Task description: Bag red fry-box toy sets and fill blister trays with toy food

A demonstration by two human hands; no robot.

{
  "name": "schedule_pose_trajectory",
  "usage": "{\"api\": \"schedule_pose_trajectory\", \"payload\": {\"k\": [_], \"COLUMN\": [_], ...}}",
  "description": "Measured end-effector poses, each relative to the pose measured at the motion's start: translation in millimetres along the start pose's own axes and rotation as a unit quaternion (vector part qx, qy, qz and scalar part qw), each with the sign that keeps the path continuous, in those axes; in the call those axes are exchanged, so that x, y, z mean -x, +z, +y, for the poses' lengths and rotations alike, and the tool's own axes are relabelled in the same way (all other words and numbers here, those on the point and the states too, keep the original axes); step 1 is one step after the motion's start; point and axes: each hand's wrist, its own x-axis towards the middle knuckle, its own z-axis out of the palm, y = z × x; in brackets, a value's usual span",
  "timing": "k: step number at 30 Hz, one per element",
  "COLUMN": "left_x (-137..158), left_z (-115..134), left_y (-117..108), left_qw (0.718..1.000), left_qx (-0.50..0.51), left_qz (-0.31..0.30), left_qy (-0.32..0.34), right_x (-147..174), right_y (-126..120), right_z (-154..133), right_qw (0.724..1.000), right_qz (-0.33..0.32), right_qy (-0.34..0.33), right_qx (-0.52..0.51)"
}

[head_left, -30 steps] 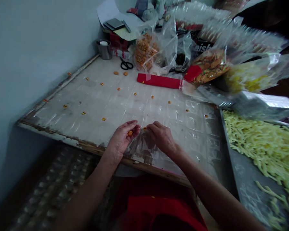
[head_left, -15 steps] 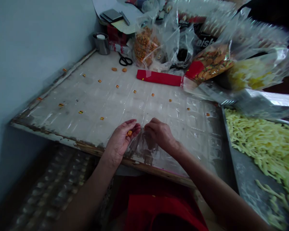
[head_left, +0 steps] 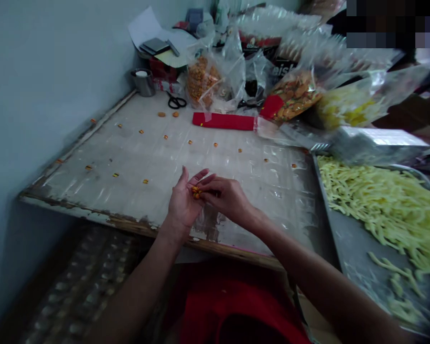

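Fingering orange pieces (head_left: 196, 192) over the worktop (head_left: 129, 219)

Cradles the orange pieces in the left hand (head_left: 182, 203) — palm up, fingers loosely spread. Reaches into that palm with the right hand (head_left: 229, 195), thumb and fingertips close together at the pieces — cannot tell whether gripping one. Faces two rows of small orange bits (head_left: 145, 181), spaced apart on clear plastic (head_left: 172, 165). Has a metal tray (head_left: 338, 229) of pale strips (head_left: 387, 210) to the right.
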Motion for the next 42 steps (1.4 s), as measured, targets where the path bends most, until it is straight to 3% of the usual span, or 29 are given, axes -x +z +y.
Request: {"api": "schedule_pose_trajectory", "payload": {"k": [5,9,12,14,18,23,26,29,33,38,40,42], "left_x": [-14.3,-27.3,-30.6,-30.2,-29.9,-32.8,-30.7,-26.5,-20.8,-20.1,-22.1,-24.5], "left_z": [-20.0,-38.2,-55.0,-63.4,-65.7,-47.5,-31.8,-21.1,-20.5,-28.2,-30.4,-31.2], "left_y": [30.0,35.0,32.4,32.3,35.6,31.4,20.8,9.9,2.6,3.8,6.0,8.2], "left_qw": [0.997,0.993,0.996,0.996,0.987,0.995,0.995,0.99,0.988,0.984,0.984,0.985], "left_qx": [0.02,0.026,-0.03,-0.079,-0.153,-0.094,-0.093,-0.123,-0.148,-0.165,-0.163,-0.161], "left_qz": [0.069,0.108,0.069,0.029,0.036,0.014,0.04,0.047,0.039,0.044,0.042,0.036], "left_qy": [-0.014,-0.037,-0.05,-0.02,0.025,-0.008,0.019,0.057,0.03,0.061,0.053,0.044], "right_x": [15.5,26.0,31.5,32.6,27.8,30.2,46.6,59.6,54.8,42.8,39.5,33.5], "right_y": [-32.7,-66.3,-70.5,-65.7,-58.4,-64.2,-64.6,-57.7,-47.8,-49.4,-52.5,-56.0], "right_z": [13.3,37.9,51.1,52.9,44.9,48.9,59.1,62.3,56.2,48.8,49.6,54.2], "right_qw": [0.987,0.935,0.895,0.881,0.902,0.886,0.917,0.965,0.967,0.96,0.958,0.951], "right_qz": [0.074,0.133,0.153,0.174,0.186,0.236,0.198,0.122,0.057,-0.036,-0.044,-0.039], "right_qy": [0.1,0.224,0.285,0.287,0.231,0.221,0.247,0.23,0.157,0.122,0.155,0.229], "right_qx": [-0.098,-0.242,-0.309,-0.334,-0.314,-0.332,-0.241,-0.039,0.194,0.248,0.238,0.207]}}
